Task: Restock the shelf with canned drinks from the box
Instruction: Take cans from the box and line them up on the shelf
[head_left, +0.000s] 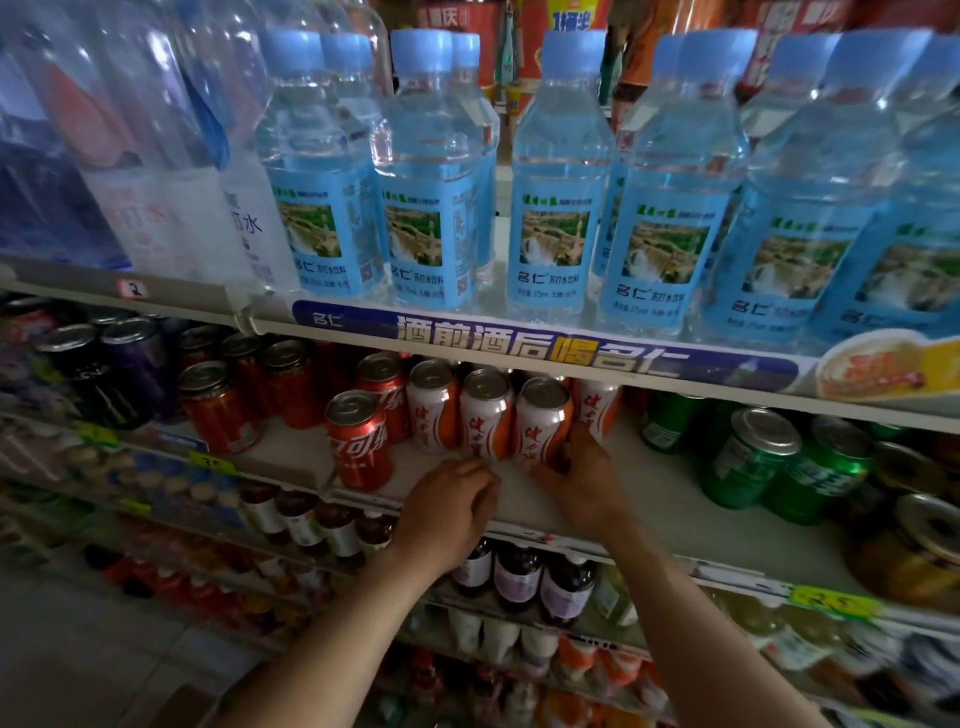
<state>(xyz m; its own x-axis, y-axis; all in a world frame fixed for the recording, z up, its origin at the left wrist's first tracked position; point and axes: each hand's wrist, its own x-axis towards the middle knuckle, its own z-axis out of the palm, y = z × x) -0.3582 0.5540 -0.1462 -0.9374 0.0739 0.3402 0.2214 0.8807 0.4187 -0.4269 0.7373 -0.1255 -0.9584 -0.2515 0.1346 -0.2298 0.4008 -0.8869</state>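
While bare shelf (675, 499) lies open to the right of the white-and-orange cans (485, 413), up to the green cans (748, 457), a red cola can (358, 441) stands close on their left. The right hand (582, 483) wraps the rightmost front can's base, fingers curled around it. The left hand (447, 512) (fingers loosely bent) touches the middle can's foot at the shelf's front edge.
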